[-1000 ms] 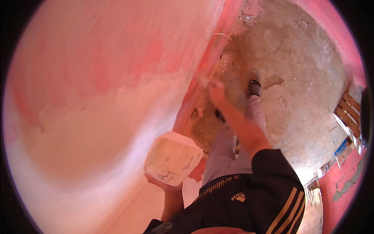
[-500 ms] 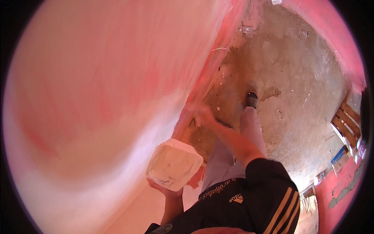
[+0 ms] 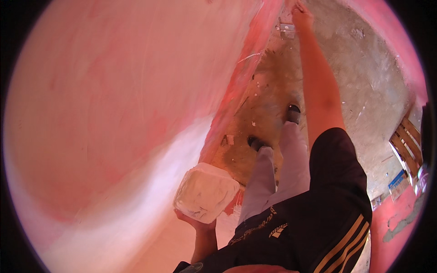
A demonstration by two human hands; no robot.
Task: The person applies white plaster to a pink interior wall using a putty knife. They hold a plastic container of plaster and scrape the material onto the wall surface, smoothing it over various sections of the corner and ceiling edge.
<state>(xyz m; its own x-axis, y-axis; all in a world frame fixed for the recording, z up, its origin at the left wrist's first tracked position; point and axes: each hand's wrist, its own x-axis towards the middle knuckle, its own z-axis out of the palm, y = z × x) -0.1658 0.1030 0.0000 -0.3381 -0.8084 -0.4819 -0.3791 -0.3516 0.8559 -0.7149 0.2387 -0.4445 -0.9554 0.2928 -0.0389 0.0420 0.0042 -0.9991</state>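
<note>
Pale squarish container (image 3: 207,193): rounded corners, smeared face, faint dark streaks.

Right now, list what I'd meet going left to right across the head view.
White tub, left shoe, right hand, wooden slats.

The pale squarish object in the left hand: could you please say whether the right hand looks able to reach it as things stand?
Probably yes, if drawn back: the right hand is stretched far forward, but nothing covers the upward face of the pale squarish object, which the left hand holds.
</note>
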